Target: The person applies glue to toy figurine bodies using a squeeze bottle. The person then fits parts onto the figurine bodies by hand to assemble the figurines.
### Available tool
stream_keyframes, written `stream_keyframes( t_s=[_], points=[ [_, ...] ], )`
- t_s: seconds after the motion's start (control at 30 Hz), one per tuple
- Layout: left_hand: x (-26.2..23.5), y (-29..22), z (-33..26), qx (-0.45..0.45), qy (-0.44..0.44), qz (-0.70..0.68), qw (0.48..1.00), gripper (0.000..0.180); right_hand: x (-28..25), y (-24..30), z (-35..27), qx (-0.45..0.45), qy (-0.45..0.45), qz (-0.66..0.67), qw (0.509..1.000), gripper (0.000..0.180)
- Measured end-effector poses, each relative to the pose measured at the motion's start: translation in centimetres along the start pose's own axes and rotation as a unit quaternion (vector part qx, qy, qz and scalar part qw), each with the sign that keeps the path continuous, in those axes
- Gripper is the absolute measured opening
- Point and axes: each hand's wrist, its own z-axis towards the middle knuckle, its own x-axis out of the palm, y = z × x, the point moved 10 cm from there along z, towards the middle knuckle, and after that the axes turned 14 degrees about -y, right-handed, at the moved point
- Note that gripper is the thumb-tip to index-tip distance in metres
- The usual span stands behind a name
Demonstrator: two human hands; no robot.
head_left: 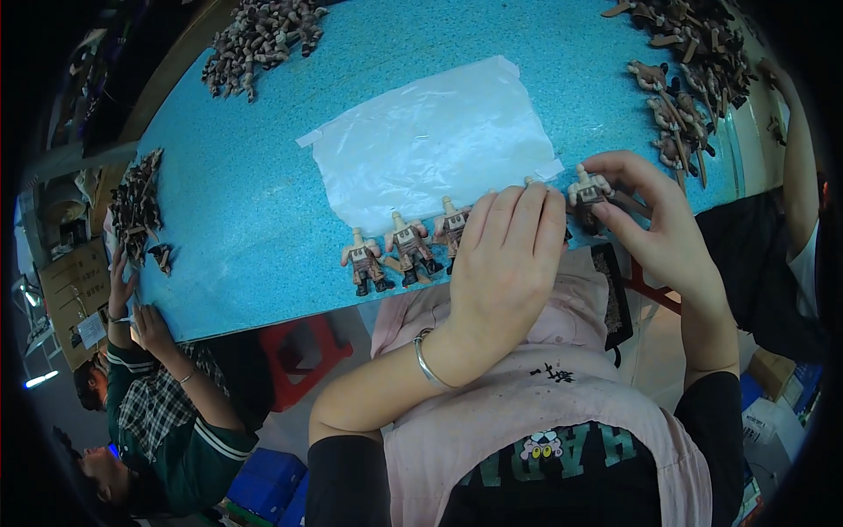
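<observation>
Right hand [654, 220] pinching a headless toy figure [587, 195] at blue table [263, 202] edge; left hand [505, 255] curled beside it (grip contents unclear); three figures [404, 248] lined up just left, below plastic sheet [435, 140].

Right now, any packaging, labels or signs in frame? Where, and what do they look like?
Clear plastic bag: flat on the blue table, above the figure row, rectangular, translucent white.
Cardboard box: far left beside the table, brown, white paper label.
White box: lower right on the floor, printed side too small to tell.
</observation>
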Motion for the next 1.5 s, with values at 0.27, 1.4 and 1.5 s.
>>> stream_keyframes(
  t_s=[0.27,1.4,1.5],
  points=[
    [-0.1,-0.1,0.4,-0.006,0.019,0.019,1.000,0.056,0.3,1.9,0.2,-0.187,-0.010,-0.092,0.978,0.033],
    [-8.5,8.3,-2.3,0.015,0.116,0.062,0.991,0.064,10.0,8.3,-1.5,-0.439,0.097,-0.231,0.863,0.069],
    [-11.5,9.1,-0.9,0.046,0.039,0.052,0.997,0.062,8.0,10.6,2.4,-0.423,0.067,-0.212,0.878,0.057]
  ],
)
